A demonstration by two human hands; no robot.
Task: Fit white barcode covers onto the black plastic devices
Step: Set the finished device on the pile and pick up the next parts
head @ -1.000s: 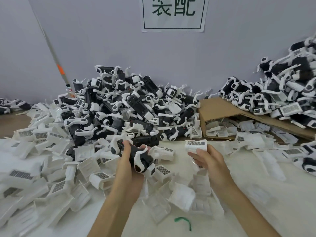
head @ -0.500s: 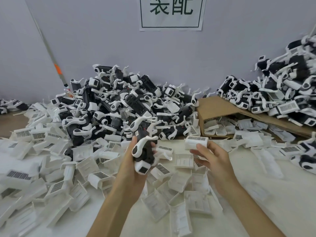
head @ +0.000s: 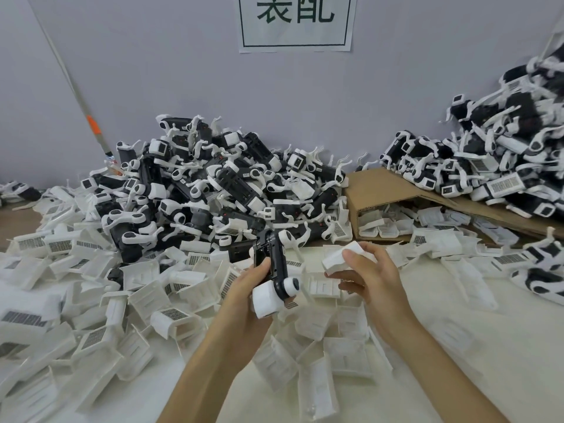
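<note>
The left hand (head: 244,288) grips a black device (head: 273,264); its fingers are curled round the body and the thumb lies on the front. The device stands nearly upright, with its white end block towards the wrist. The right hand (head: 372,276) is just to the right of the left one and apart from it; it pinches a white cover (head: 338,257) between thumb and fingers. This cover is near the device but does not touch it. Under and around both hands many loose white covers (head: 122,300) lie on the white counter (head: 457,361); some show the barcode label upward. Beyond the left hand is a big heap of black devices (head: 213,190); beyond the right hand lies a cardboard sheet (head: 384,184) with covers under it, and further right a second heap (head: 488,166). A paper sign (head: 297,22) hangs on the wall far beyond both hands.
</note>
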